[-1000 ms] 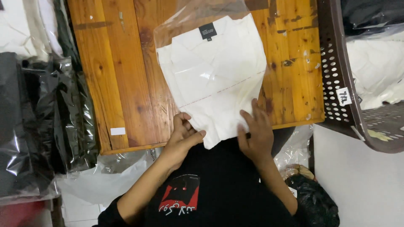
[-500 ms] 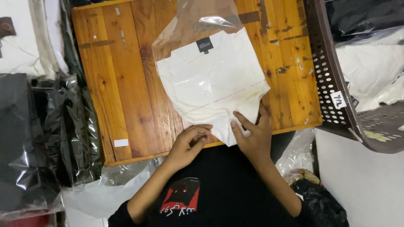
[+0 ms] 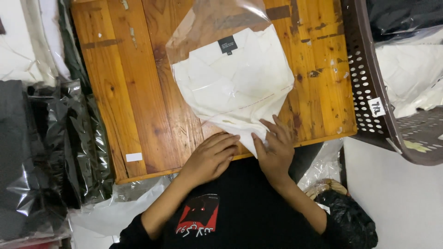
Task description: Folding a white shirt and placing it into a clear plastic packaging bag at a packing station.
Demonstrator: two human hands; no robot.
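Fingers [image 3: 277, 131] on crinkly bagged shirt [image 3: 230, 83]

Cream shirt [image 3: 235, 87] with black neck label, in clear bag [image 3: 217, 20]. Orange-brown wooden table [image 3: 124, 92]. Brown perforated basket [image 3: 369, 92], black sleeves.

Garment packing room, shown by bagged clothing [image 3: 41, 152] stacked beside wooden table [image 3: 129, 92], perforated plastic basket [image 3: 369, 92] at its right edge
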